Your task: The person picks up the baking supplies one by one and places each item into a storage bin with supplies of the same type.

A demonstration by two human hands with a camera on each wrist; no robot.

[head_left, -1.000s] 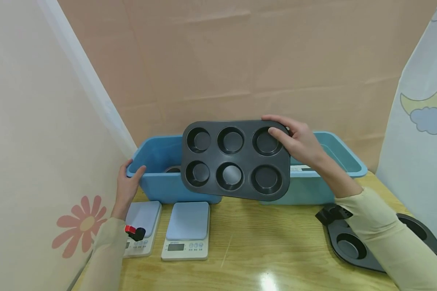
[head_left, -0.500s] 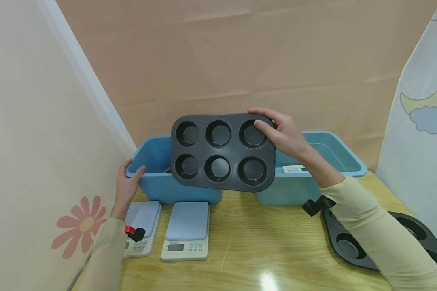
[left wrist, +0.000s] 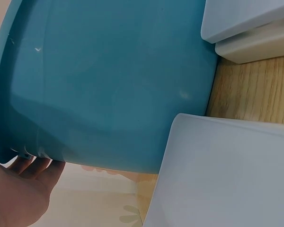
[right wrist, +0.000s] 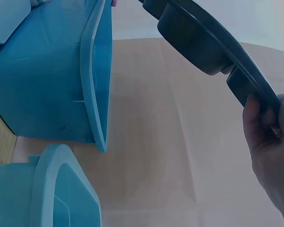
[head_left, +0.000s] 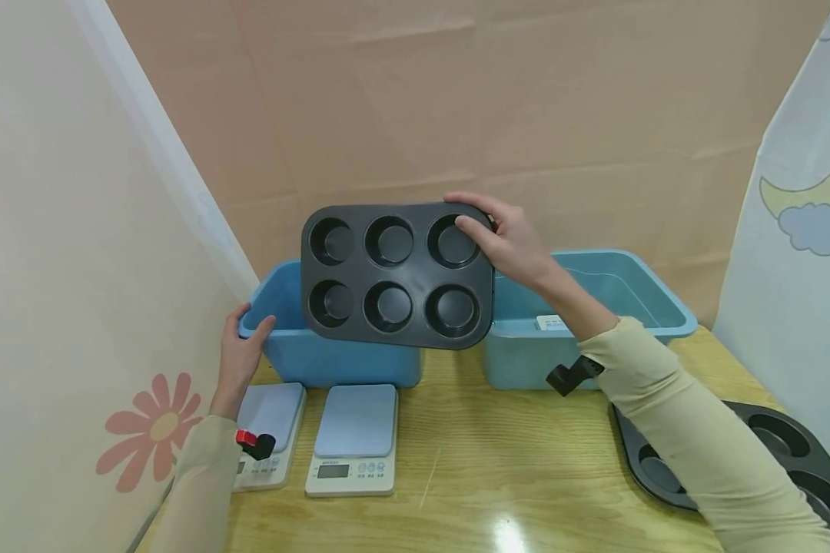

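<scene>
The muffin tray [head_left: 396, 275] looks like dark matt non-stick metal, the two bins [head_left: 332, 357] [head_left: 526, 357] are smooth blue plastic with a slight sheen, the scales [head_left: 355, 438] are pale smooth plastic, and the counter [head_left: 498, 476] is glossy varnished wood showing grain and a light reflection.

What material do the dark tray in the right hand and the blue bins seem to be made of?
Tray: probably metal with a dark matte nonstick coating; thin rigid rim, six pressed cups, dull sheen.
Bins: likely moulded plastic, smooth and semi-gloss; rounded corners, rolled lip and soft highlights in the wrist views.
</scene>
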